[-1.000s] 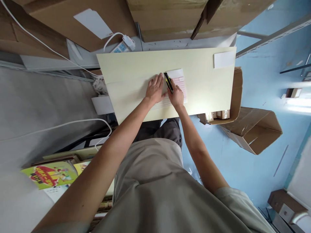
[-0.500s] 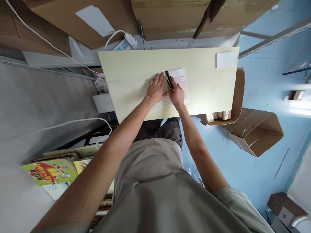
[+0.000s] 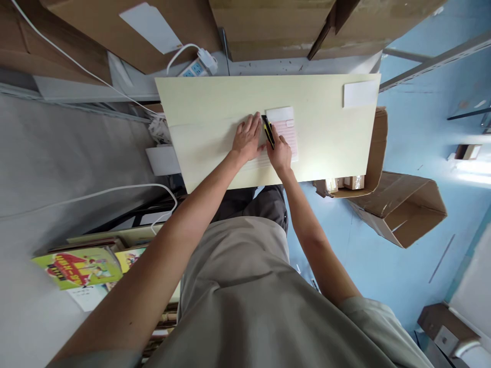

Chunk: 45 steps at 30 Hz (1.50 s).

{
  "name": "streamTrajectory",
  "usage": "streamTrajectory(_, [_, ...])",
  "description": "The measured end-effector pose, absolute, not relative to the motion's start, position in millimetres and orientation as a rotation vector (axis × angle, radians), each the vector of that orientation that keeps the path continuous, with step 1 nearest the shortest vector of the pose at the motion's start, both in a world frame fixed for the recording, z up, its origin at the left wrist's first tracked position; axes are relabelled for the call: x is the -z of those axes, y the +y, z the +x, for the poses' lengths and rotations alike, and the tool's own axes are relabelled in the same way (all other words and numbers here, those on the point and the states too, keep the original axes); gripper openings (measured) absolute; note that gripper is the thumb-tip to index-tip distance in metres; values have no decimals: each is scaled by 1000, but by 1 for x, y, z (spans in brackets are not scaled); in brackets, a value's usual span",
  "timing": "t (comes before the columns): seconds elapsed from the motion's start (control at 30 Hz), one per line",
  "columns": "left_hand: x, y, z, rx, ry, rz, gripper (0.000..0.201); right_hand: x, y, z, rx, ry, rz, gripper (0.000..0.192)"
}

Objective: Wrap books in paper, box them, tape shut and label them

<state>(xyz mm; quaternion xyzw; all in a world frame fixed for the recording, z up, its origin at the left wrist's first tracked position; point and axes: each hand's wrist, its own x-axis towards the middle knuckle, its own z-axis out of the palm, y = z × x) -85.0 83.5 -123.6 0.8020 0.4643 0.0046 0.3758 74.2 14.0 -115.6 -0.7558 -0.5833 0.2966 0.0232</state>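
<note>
On a pale yellow board [image 3: 330, 143] lies a paper pad or sheet [image 3: 288, 134] with a white top strip and pink printed lines. My right hand [image 3: 281, 153] is closed around a black and yellow utility knife [image 3: 268, 130], held over the paper's left side. Just left of the knife, my left hand [image 3: 248, 138] presses down with fingers stretched out. Whether a blade is extended is too small to tell. Near the board's far right corner rests a small white sheet [image 3: 359, 94].
Large cardboard boxes [image 3: 272, 30] stand behind the board, beside a power strip [image 3: 195, 67] with a white plug. Open cartons [image 3: 406, 207] sit on the blue floor at right. Books [image 3: 82, 268] are stacked at lower left, and a white cable [image 3: 115, 190] runs nearby.
The knife and my right hand have shifted very slightly toward me. My left hand stays spread in the same place.
</note>
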Motion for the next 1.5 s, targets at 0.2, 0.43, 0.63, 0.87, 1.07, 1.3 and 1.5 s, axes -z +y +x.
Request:
streamTrajectory(0.2, [122, 83, -85, 23, 1198, 2074, 104, 122, -1, 75, -904, -1811, -2339, 74])
streamTrajectory(0.43, [121, 82, -86, 22, 1186, 2077, 109, 117, -15, 72, -920, -1778, -2412, 67])
streamTrajectory(0.63, [124, 82, -86, 3, 1183, 2062, 111, 109, -26, 70, -945, -1782, -2432, 68])
streamTrajectory(0.87, [127, 83, -86, 26, 1184, 2064, 114, 107, -42, 67, -906, -1770, -2437, 71])
streamTrajectory(1.07, [124, 83, -86, 40, 1192, 2033, 112, 90, -52, 64, -950, -1780, -2517, 70])
streamTrajectory(1.3, [119, 83, -84, -3, 1188, 1983, 115, 78, -62, 62, -1024, -1773, -2561, 71])
streamTrajectory(1.5, [118, 83, -84, 36, 1182, 1967, 120, 75, -76, 65, -1060, -1720, -2544, 69])
